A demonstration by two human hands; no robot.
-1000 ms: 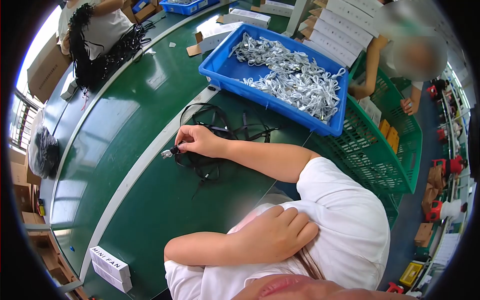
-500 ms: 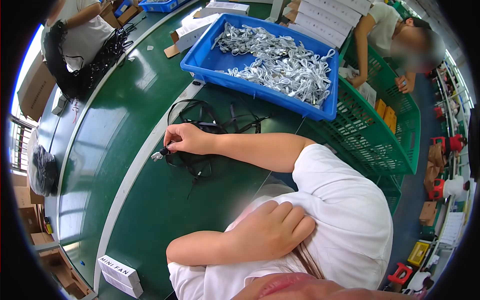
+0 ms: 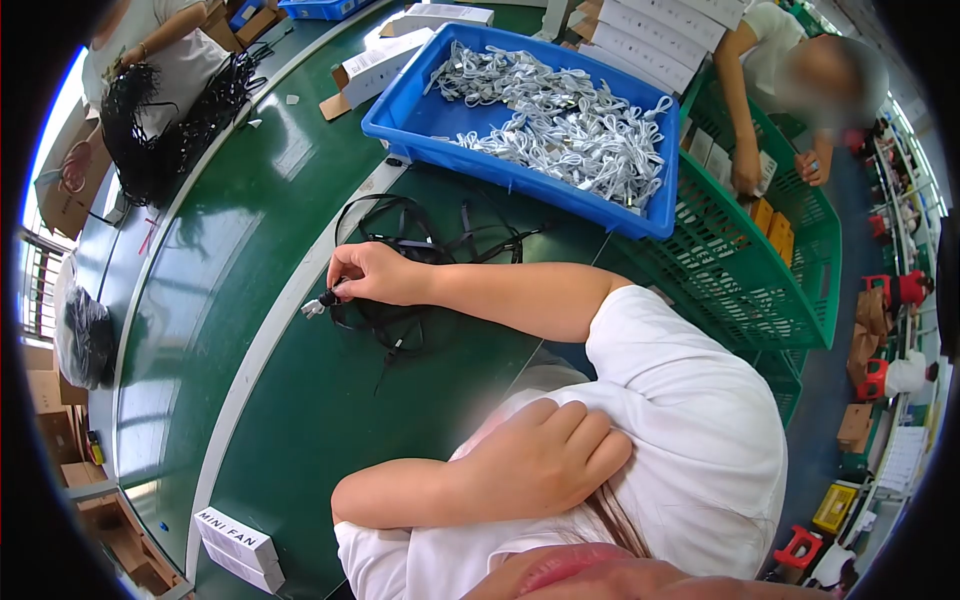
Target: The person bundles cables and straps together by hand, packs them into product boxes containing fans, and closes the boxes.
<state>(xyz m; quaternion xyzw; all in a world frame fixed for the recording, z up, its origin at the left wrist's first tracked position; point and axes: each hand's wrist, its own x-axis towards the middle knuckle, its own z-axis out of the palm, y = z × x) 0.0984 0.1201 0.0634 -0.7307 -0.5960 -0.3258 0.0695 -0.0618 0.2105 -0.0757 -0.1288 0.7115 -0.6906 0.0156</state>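
My right hand (image 3: 372, 274) pinches the end of a black lanyard (image 3: 408, 222), by a black piece with a silvery metal clip (image 3: 314, 307). Its straps lie in loose loops on the green table (image 3: 300, 420), around and under that hand. Against the chest of my white shirt rests my left hand (image 3: 545, 455), its fingers curled in; whether they hold anything is hidden. Beyond my right arm is a blue tray (image 3: 520, 180) with many bundled white cables (image 3: 570, 130).
White "MINI FAN" boxes (image 3: 238, 550) stand at the lower left. A green crate (image 3: 745, 250) sits at the right, with a co-worker's hand (image 3: 747, 170) in it. Another person (image 3: 185, 55) handles black straps (image 3: 140, 140) at the upper left. White boxes (image 3: 650, 45) are stacked behind the tray.
The whole view has shifted slightly, while my hands keep nearly the same pose. The upper-left person's black straps hang lower, and the co-worker's hand has moved within the green crate.
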